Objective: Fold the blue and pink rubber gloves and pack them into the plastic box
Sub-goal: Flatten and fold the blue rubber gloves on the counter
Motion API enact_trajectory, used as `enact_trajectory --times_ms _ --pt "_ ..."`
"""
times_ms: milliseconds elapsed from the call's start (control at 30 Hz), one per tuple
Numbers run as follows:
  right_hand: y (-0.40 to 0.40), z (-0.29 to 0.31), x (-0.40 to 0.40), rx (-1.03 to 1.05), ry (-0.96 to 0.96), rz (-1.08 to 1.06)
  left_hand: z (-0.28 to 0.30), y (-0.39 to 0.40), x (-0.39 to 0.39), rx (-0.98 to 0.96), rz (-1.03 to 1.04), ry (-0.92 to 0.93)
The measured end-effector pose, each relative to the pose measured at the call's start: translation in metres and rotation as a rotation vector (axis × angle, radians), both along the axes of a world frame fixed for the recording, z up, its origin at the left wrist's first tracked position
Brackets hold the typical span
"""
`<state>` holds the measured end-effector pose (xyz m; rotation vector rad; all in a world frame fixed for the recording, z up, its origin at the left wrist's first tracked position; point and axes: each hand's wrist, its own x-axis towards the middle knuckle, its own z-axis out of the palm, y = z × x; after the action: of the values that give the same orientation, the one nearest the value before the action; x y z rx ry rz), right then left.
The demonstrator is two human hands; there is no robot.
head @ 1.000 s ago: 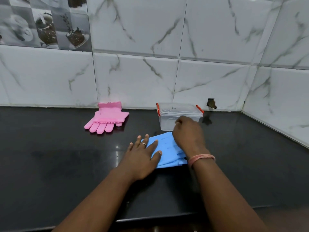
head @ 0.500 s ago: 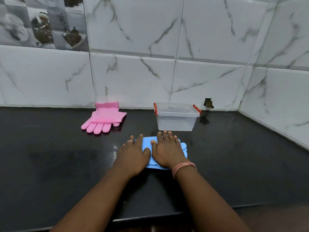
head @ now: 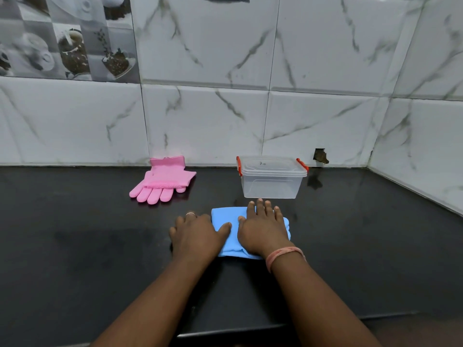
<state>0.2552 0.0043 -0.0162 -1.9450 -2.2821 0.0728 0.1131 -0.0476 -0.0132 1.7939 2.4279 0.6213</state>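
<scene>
The blue gloves (head: pixel 226 217) lie folded into a compact stack on the black counter, just in front of the plastic box (head: pixel 271 180). My right hand (head: pixel 263 227) presses flat on the stack with straight fingers. My left hand (head: pixel 196 232) rests at the stack's left edge, its thumb on the blue rubber and its fingers on the counter. The pink gloves (head: pixel 162 182) lie flat near the wall at the left, fingers pointing toward me. The clear box has its lid on, with red clips at both ends.
The black counter (head: pixel 75 234) meets white marble-look tiled walls at the back and right. Its front edge (head: pixel 225 331) runs just below my forearms. A small hole (head: pixel 320 156) shows in the wall tile right of the box.
My right hand came back from the box side and laid the blue gloves over into a fold. Both hands now press on the stack, which sits more compact than before.
</scene>
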Motion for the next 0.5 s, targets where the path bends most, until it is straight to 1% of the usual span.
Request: enact_trajectory --times_ms 67,133,200,267,300,367,433,500 --pt "-0.001 -0.002 -0.001 0.028 0.018 0.004 -0.002 0.003 -0.002 0.056 0.003 -0.069" --pt "-0.003 -0.002 0.001 0.118 0.102 0.007 -0.001 0.005 -0.004 0.088 -0.006 -0.179" --pt "-0.004 0.004 0.007 0.234 0.308 -0.022 0.002 0.005 -0.005 0.111 -0.012 -0.271" --pt "-0.006 0.013 0.016 0.330 0.539 -0.126 0.002 0.005 -0.004 0.141 -0.075 -0.393" --pt "-0.007 0.016 0.022 0.361 0.607 -0.196 0.001 0.004 -0.003 0.160 -0.135 -0.513" --pt "-0.005 0.017 0.030 0.364 0.651 -0.317 0.002 0.003 0.002 0.181 -0.235 -0.797" --pt "-0.003 0.015 0.033 0.292 0.691 -0.371 0.006 0.001 0.009 0.160 -0.255 -1.128" --pt "-0.002 0.013 0.032 0.216 0.799 -0.374 0.012 -0.001 0.013 0.083 -0.244 -1.488"
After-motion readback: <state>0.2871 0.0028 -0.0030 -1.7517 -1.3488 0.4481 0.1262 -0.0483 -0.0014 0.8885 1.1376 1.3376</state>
